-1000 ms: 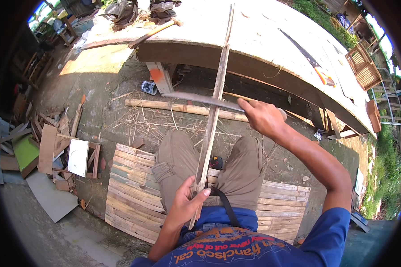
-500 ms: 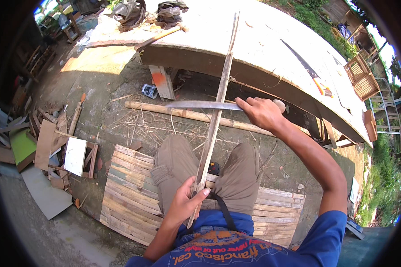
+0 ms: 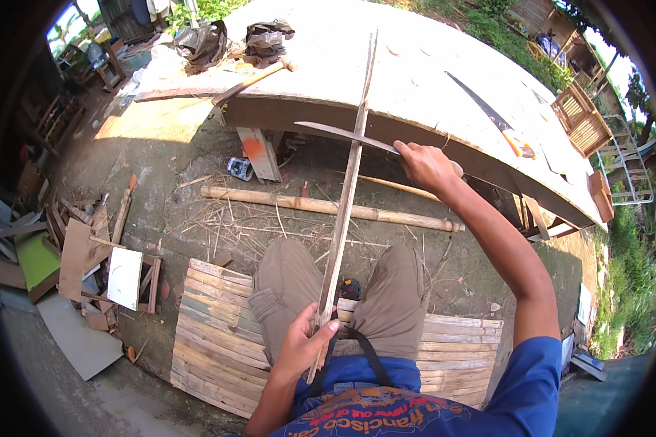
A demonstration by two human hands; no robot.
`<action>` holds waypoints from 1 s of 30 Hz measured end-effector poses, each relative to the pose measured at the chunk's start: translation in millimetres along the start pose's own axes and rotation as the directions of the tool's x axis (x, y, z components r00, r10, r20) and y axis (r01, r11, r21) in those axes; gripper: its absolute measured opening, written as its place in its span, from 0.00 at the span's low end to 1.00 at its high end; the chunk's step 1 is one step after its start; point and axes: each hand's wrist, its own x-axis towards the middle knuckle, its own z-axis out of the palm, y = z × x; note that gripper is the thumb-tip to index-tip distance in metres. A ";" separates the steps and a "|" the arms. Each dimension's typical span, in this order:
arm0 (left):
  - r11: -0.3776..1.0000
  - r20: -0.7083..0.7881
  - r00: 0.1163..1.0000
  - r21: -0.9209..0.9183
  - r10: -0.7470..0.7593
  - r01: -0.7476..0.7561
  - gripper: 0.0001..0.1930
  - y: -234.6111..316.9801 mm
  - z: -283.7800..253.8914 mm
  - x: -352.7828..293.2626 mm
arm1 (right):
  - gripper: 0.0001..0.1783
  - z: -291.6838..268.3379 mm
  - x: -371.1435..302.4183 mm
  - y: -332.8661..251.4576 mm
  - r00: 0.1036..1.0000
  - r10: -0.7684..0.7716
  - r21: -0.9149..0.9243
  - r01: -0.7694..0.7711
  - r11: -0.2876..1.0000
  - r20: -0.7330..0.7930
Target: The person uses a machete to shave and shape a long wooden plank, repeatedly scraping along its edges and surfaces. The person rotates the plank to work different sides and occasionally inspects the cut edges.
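Observation:
A long split bamboo strip runs from my lap up over the edge of the white-topped table. Its near end sits in my left hand, thumb on one side and fingers curled round the other. My right hand is closed on the handle of a long knife, whose rounded pale butt shows behind the fist. The blade points left and crosses the strip close to the table edge, its tip slightly raised. Whether the edge bites into the bamboo cannot be made out.
On the table lie a handsaw, a wooden-handled tool and black plastic bags. A bamboo pole lies on the ground amid shavings. Slatted bamboo is under me; scrap wood is piled left.
The knife has moved away from me along the strip, toward the table edge, and its blade now slants with the tip higher. My left hand keeps its hold near the same place.

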 end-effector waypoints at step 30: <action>0.930 0.231 0.966 -0.315 -0.120 0.191 0.19 8.0 25.2 6.9 | 0.21 -39.6 -81.4 -72.3 0.985 -0.140 0.133 0.126 0.983 0.104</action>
